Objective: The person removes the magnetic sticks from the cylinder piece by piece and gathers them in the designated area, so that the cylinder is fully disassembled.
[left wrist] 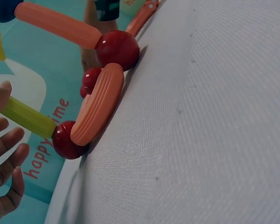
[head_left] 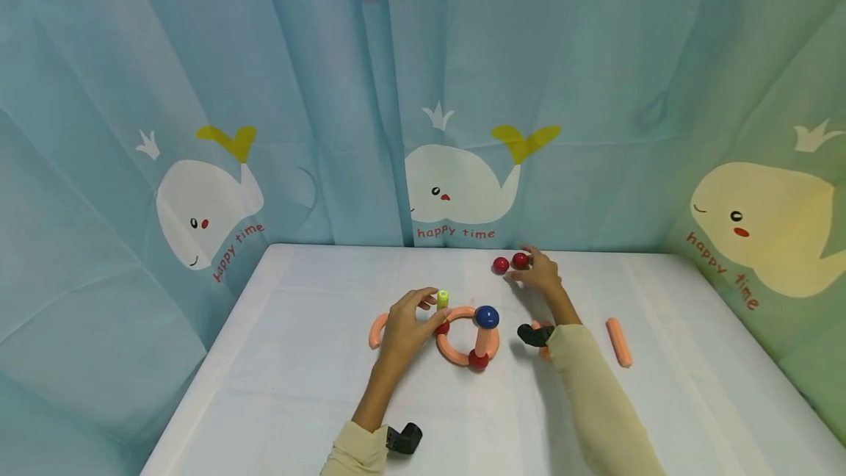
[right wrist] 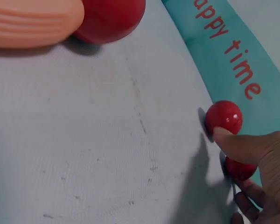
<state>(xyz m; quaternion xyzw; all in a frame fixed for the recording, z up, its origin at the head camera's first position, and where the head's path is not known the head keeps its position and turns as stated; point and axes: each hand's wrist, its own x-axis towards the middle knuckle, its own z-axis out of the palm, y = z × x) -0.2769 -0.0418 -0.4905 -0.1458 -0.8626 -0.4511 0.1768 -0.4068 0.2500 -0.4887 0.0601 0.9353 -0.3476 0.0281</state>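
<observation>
A ring of curved orange rods [head_left: 452, 351] lies on the table with red balls [head_left: 479, 360] joined into it. From one ball rises a straight orange rod [left wrist: 58, 24] topped by a blue ball [head_left: 487, 316]. A yellow-green rod [left wrist: 30, 119] stands on another red ball [left wrist: 67, 140]. My left hand [head_left: 406, 325] is beside that rod, its thumb overlapping it in the left wrist view and the other fingers loosely spread. At the back, my right hand [head_left: 542, 274] reaches around the right one of two loose red balls [right wrist: 240, 168], thumb extended towards the left ball [right wrist: 224, 116].
A curved orange rod [head_left: 378, 330] lies left of the ring, partly behind the left hand. Another orange piece [head_left: 543, 351] is partly hidden below the right wrist. Further right lies a straight orange rod [head_left: 619, 342]. A whale-print curtain [head_left: 357, 189] borders the table.
</observation>
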